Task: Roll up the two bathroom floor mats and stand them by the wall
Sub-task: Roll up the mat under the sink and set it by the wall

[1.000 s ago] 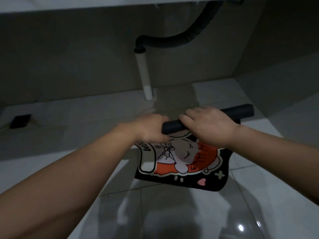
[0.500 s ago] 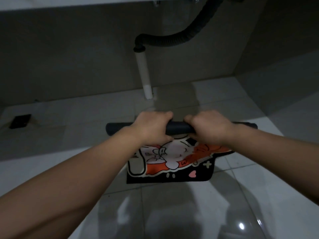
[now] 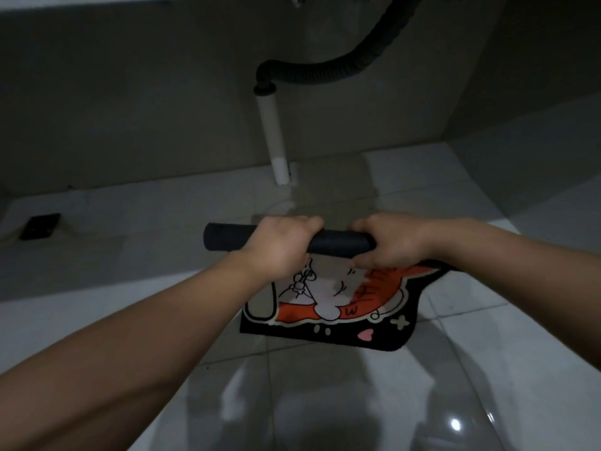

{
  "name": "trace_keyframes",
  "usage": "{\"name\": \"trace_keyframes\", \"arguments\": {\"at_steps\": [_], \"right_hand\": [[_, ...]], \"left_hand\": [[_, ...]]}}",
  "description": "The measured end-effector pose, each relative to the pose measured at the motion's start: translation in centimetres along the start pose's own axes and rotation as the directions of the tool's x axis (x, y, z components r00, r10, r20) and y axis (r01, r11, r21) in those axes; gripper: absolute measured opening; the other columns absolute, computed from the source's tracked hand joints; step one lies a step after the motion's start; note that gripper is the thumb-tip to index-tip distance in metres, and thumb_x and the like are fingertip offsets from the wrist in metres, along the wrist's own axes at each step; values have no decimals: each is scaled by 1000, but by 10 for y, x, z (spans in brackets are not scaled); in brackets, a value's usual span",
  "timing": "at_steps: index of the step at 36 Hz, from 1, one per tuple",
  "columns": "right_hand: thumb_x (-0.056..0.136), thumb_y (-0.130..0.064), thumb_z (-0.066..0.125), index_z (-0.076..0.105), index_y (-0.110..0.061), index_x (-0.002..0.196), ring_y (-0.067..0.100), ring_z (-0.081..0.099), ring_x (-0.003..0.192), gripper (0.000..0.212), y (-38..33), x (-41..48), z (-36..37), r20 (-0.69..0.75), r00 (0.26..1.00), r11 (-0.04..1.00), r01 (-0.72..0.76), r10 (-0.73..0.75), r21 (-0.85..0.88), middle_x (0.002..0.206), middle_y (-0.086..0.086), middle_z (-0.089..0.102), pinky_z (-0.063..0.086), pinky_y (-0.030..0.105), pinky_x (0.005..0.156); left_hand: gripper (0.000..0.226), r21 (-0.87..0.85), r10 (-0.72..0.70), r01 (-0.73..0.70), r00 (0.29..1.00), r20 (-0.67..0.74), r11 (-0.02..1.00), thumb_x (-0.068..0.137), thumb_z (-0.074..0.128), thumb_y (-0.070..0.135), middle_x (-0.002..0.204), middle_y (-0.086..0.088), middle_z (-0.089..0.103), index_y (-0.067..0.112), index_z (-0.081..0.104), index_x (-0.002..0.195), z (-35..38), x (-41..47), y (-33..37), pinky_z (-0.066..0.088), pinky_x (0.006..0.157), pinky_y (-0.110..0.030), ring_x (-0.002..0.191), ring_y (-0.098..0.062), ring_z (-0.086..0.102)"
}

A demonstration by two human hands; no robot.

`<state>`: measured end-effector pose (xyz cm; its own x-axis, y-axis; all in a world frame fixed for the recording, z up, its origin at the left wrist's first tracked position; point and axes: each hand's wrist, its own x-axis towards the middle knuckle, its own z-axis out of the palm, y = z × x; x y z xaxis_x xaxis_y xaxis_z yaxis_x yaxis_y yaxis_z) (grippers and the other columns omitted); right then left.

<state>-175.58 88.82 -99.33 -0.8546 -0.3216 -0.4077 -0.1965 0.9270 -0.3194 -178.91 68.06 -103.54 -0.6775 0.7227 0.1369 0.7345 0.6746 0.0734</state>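
Gripping the rolled part of the mat (image 3: 338, 244) side by side, left hand (image 3: 279, 249) and right hand (image 3: 390, 244) keep it tight while the printed remainder hangs loose.

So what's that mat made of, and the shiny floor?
The mat looks like soft fabric with a printed cartoon top and a matte black, probably rubbery, back: it curls into a tight roll. The floor looks like glazed tile: glossy, reflecting a light, with grout lines.

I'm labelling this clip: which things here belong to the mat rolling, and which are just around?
In the job:
mat, partly rolled
left hand on the roll
right hand on the roll

Just around:
black hose
white pipe
floor drain
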Motion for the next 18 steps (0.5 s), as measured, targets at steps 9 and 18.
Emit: {"name": "trace_keyframes", "arguments": {"at_steps": [9, 18], "right_hand": [[79, -21, 58, 49, -18, 97, 23, 50, 56, 21, -7, -6, 27, -371, 840, 771, 86, -397, -630, 73, 0, 52, 32, 31, 45], [77, -41, 57, 47, -22, 102, 23, 54, 64, 33, -10, -3, 24, -340, 885, 826, 82, -317, -558, 81, 0, 55, 31, 30, 50]], "left_hand": [[55, -178, -137, 204, 934, 331, 963, 63, 73, 44, 91, 3, 61, 29, 46, 109, -5, 9, -8, 49, 63, -33, 78, -18, 59], [22, -41, -77, 85, 982, 171, 996, 75, 59, 20, 74, 5, 53, 29, 44, 90, -1, 2, -3, 35, 53, -30, 72, -21, 58]]}}
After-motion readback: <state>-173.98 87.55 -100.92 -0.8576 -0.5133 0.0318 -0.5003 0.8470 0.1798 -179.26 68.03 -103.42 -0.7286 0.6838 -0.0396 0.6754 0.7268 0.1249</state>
